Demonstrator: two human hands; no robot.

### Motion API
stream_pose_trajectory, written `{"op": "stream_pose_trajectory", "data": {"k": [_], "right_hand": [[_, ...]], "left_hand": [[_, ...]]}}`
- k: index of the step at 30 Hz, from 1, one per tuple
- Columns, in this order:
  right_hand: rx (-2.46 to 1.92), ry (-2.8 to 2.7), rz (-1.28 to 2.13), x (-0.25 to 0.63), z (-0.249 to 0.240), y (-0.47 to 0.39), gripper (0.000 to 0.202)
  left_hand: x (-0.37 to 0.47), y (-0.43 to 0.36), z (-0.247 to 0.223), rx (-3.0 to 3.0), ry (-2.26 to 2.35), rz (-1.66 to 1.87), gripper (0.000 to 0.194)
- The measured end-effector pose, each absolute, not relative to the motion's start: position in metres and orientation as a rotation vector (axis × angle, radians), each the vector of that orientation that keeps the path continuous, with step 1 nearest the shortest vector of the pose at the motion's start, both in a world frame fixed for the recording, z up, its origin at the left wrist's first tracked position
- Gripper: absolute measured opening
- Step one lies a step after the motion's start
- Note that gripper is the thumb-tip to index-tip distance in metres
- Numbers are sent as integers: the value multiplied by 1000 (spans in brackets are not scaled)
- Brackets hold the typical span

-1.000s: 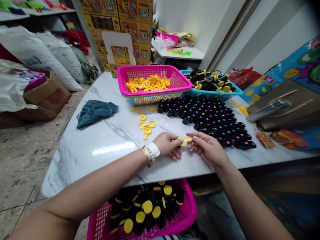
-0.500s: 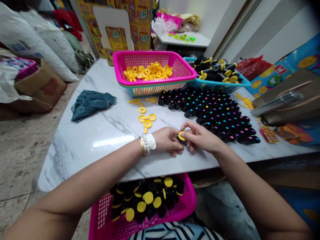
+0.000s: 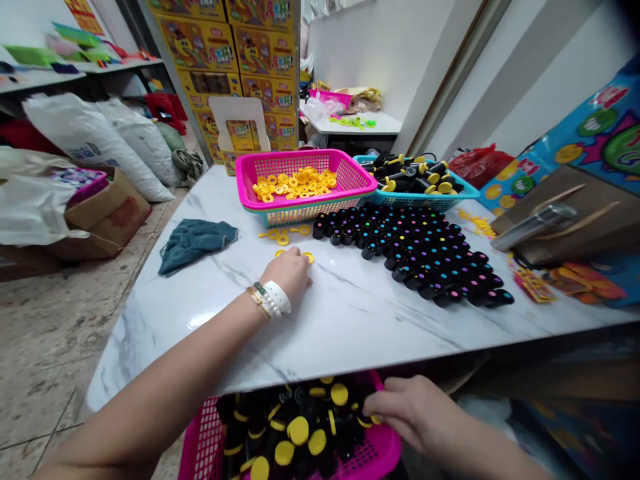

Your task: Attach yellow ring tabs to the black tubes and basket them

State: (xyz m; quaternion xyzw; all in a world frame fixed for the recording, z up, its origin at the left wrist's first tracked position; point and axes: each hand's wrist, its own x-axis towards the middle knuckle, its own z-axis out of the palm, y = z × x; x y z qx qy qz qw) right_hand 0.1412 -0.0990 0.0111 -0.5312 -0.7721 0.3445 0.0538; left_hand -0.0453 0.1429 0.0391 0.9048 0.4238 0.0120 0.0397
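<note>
Yellow rings (image 3: 309,258) at left hand (image 3: 290,273); yellow-capped black pieces (image 3: 299,431) beside right hand (image 3: 413,408).
Both hands curled, grips unclear; lower pink basket (image 3: 384,455) under right hand, counter (image 3: 350,327) beneath left. Apparent step: collecting parts; next move seems to call for single-piece pinches.

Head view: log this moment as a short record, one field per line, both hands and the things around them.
left hand: at loose yellow rings on white tabletop; grip hidden
right hand: at lower pink basket, beside yellow-ended black pieces; grip unclear
upper pink basket: yellow ring pieces
blue basket: black-and-yellow parts
tabletop right: black cylinders, colored dots on top
tabletop left: blue-green cloth
</note>
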Motion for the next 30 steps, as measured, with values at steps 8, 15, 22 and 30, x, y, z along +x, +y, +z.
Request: {"op": "stream_pose_trajectory", "data": {"k": [8, 15, 22, 30], "right_hand": [[-1496, -2217, 418, 148, 6, -89, 22], [-1718, -1894, 21, 153, 25, -25, 30], [-1718, -1628, 45, 170, 18, -53, 21], [-1850, -1632, -70, 182, -7, -62, 26]], "left_hand": [[-12, 96, 31, 2547, 742, 196, 13], [24, 114, 31, 2283, 953, 707, 12], [67, 131, 18, 2490, 1116, 586, 54], [90, 140, 19, 2586, 1254, 389, 56]]}}
